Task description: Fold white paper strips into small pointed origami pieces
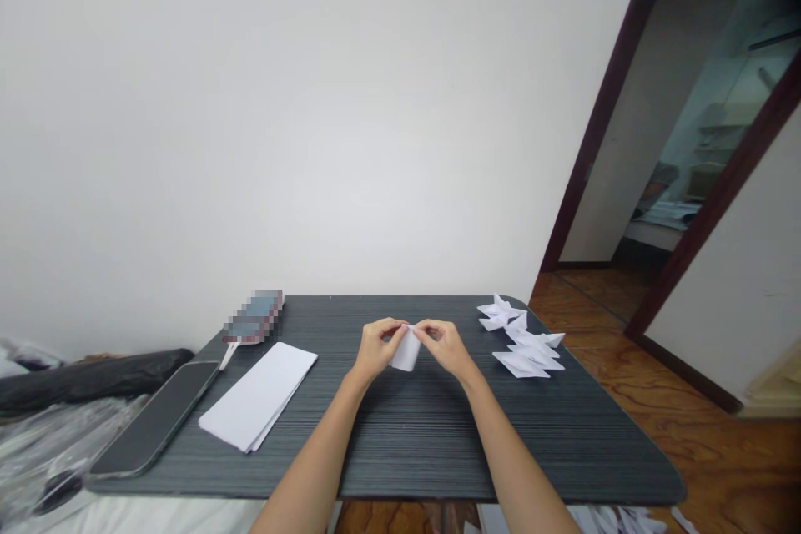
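White paper [406, 353], one small curved piece, sits mid-surface [425, 455], between the two hands. Left hand [375, 348]: thumb and fingers pinched on its upper left edge. Right hand [446, 345]: fingers closed on the same upper edge, just beside the left. Lower end of the piece is loose; cannot tell whether it touches the surface. Main risk, as judged: uneven pull between the two pinches, which could skew the edge or start a tear. A crease pressed while the sheet bows like this might set off-line, since nothing backs it visibly. Thumbs cover part of the edge, so a slipped layer could go unnoticed. Folded paper shapes [529, 355] lie clustered at the right, some touching or overlapping; a careless right forearm swing might crush points or push one toward the side edge. Stack of sheets [259, 396] at the left, edges not squared: a brush from the left arm could fan it out. Phone [156, 421] lies near the stack, close to the surface's left edge; a knock there could tip it off.
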Demonstrator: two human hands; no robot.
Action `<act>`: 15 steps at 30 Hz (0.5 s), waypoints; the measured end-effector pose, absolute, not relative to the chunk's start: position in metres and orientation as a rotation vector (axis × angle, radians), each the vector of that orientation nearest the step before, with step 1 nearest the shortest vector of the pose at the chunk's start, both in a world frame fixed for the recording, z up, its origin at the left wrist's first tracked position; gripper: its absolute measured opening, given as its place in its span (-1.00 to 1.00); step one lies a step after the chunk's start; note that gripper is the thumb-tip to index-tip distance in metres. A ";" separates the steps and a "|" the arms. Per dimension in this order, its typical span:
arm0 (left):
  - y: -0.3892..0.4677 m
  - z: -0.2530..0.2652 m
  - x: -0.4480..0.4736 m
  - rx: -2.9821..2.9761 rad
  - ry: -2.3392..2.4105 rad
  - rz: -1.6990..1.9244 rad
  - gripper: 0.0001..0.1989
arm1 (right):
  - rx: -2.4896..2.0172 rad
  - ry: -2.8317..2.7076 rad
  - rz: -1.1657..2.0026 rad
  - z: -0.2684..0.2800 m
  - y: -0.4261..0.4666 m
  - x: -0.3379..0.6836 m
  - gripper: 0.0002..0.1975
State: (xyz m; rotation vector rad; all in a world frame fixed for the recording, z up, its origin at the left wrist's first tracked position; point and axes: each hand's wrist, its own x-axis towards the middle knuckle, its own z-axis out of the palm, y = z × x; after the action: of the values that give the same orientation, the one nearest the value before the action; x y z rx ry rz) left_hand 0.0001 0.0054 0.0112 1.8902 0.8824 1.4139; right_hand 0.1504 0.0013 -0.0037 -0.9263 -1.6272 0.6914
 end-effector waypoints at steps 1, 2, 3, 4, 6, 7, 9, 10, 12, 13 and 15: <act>0.005 0.011 0.000 1.884 0.882 1.418 -0.85 | -0.928 -1.626 0.695 -0.004 0.001 0.150 -0.80; 0.005 0.011 0.000 1.882 0.883 1.420 -0.86 | -0.930 -1.628 0.699 -0.004 0.001 0.151 -0.80; 0.005 0.010 -0.001 1.885 0.887 1.421 -0.86 | -0.933 -1.628 0.701 -0.004 0.001 0.151 -0.80; 0.005 0.010 -0.001 1.890 0.891 1.421 -0.87 | -0.934 -1.630 0.701 -0.005 0.001 0.151 -0.80; 0.005 0.010 -0.002 1.895 0.886 1.418 -0.88 | -0.936 -1.629 0.698 -0.005 0.001 0.151 -0.80; 0.005 0.010 -0.002 1.893 0.876 1.416 -0.89 | -0.937 -1.629 0.695 -0.005 0.001 0.151 -0.80; 0.004 0.011 -0.002 1.890 0.851 1.411 -0.90 | -0.940 -1.629 0.690 -0.005 0.001 0.151 -0.80; 0.004 0.011 -0.002 1.895 0.840 1.408 -0.90 | -0.941 -1.631 0.688 -0.005 0.002 0.151 -0.80; 0.004 0.012 -0.003 1.921 0.834 1.402 -0.90 | -0.946 -1.632 0.683 -0.006 0.002 0.151 -0.80; 0.004 0.013 -0.003 1.937 0.839 1.400 -0.89 | -0.951 -1.632 0.680 -0.006 0.003 0.151 -0.80; 0.004 0.013 -0.003 1.970 0.870 1.401 -0.87 | -0.969 -1.625 0.670 -0.007 0.003 0.151 -0.81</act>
State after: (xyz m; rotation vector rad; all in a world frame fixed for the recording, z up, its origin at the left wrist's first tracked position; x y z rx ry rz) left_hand -0.0028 0.0042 0.0125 1.9697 0.8699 1.4009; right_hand 0.1512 0.0034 -0.0068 -0.9693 -1.6250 0.6700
